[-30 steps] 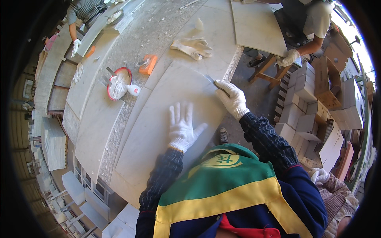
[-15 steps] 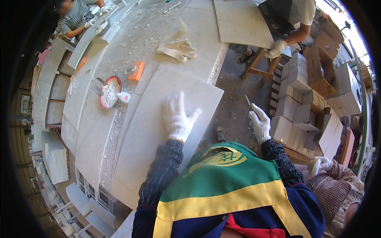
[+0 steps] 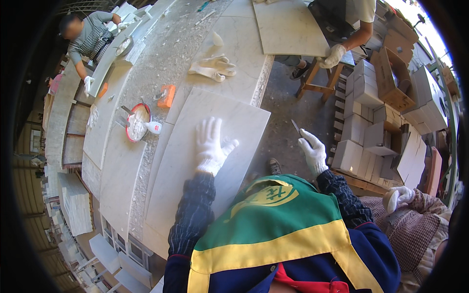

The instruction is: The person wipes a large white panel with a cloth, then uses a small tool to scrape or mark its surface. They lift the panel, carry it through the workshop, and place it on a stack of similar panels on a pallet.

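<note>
My left hand (image 3: 212,146), in a white knit glove, lies flat with fingers spread on a pale marble-like slab (image 3: 239,124). Off the slab's right edge, my gloved right hand (image 3: 313,154) is closed around a thin narrow-bladed knife (image 3: 295,126). Its blade points up and left over the floor; the grip is mostly hidden by the fingers. Beyond the left hand, a red-rimmed bowl (image 3: 148,108) holds white paste, with flat scraper blades (image 3: 127,110) standing in it. A white bottle (image 3: 154,127) leans beside the bowl, near an orange block (image 3: 167,96).
Loose white gloves (image 3: 213,68) lie beyond the slab. At upper right a person's gloved hand (image 3: 333,56) grips another slab (image 3: 290,29) above a wooden stool (image 3: 318,80). White boxes (image 3: 352,128) stack at right, near another person's gloved hand (image 3: 396,198). A co-worker (image 3: 90,36) stands far left.
The far-left co-worker now stretches one gloved hand down toward the slabs. My left hand stays flat on the slab; my right still holds the knife. The whole view has shifted slightly.
</note>
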`<state>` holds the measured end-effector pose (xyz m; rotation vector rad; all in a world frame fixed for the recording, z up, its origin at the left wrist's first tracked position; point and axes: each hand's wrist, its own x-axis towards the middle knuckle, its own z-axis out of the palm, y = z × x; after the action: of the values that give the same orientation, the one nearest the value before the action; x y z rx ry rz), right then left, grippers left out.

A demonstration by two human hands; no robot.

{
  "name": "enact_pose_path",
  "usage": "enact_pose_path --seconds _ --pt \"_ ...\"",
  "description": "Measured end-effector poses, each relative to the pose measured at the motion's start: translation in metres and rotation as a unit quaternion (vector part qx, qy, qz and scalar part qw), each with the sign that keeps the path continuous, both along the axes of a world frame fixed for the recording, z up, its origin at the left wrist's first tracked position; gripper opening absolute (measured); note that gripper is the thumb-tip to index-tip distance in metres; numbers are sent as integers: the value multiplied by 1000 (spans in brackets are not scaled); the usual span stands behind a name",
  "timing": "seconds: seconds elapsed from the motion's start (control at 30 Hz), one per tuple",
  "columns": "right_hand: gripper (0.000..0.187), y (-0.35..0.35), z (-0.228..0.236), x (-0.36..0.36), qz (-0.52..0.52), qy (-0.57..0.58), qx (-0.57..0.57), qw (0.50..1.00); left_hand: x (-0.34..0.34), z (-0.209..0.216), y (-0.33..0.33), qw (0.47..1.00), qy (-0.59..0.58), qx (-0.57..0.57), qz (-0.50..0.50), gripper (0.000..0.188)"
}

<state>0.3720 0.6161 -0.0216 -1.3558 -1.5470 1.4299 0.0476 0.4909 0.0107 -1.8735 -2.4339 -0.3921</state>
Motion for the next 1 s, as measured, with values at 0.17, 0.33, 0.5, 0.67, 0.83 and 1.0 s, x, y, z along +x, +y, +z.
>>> enact_pose_path --seconds 0.17,0.33,0.5,0.67,0.83,1.0 --pt "40 -3 0 3 -1 -28 61 998 -11 -7 11 997 55 -52 10 75" --pt "41 -8 -8 14 -26 -16 39 999 31 5 4 992 -22 -39 -118 75" --pt "42 -1 -27 22 -28 -31 29 999 94 11 11 959 -82 -36 -269 78" --pt "42 8 -28 26 -30 -46 73 996 89 9 19 968 -49 -41 -241 80" --pt "43 6 -18 22 -29 -49 62 996 63 2 20 975 -29 -65 -210 77" --pt "44 3 -2 16 -28 -34 56 997 -12 12 -11 985 79 -80 133 73"
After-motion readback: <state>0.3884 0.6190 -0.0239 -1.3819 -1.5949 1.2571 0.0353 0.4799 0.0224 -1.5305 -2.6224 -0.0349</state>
